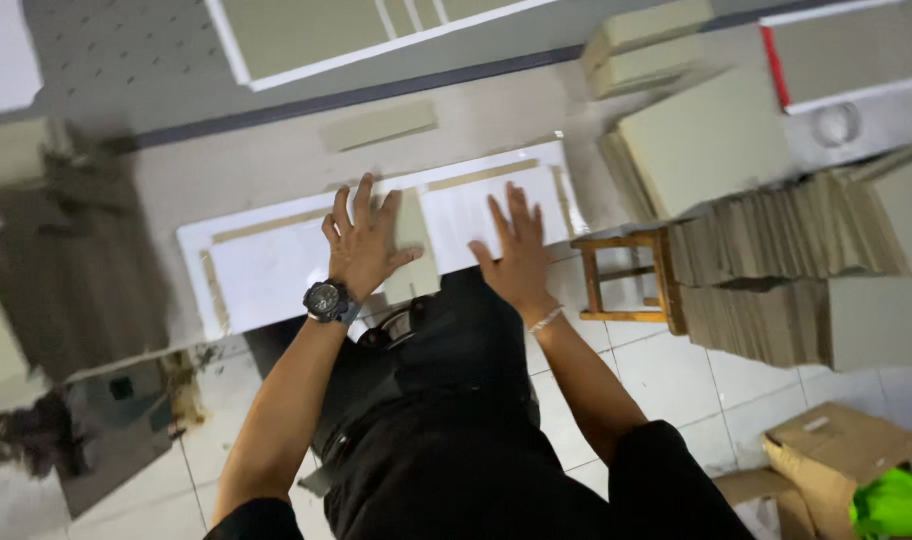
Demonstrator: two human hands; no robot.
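Grey worktable (pixel 276 160) under a long white paper sheet (pixel 266 270) with greyish-green cardboard strips along its edges. Left hand (pixel 361 240), fingers spread, flat on small greyish-green cardboard panel (pixel 413 250) at sheet's middle; right hand (pixel 516 250) open, flat on sheet beside it. Grasping nothing. Best pressed evenly, panel square to sheet. Stacked greyish boards (pixel 706 140) over wooden stool (pixel 631 275) at right.
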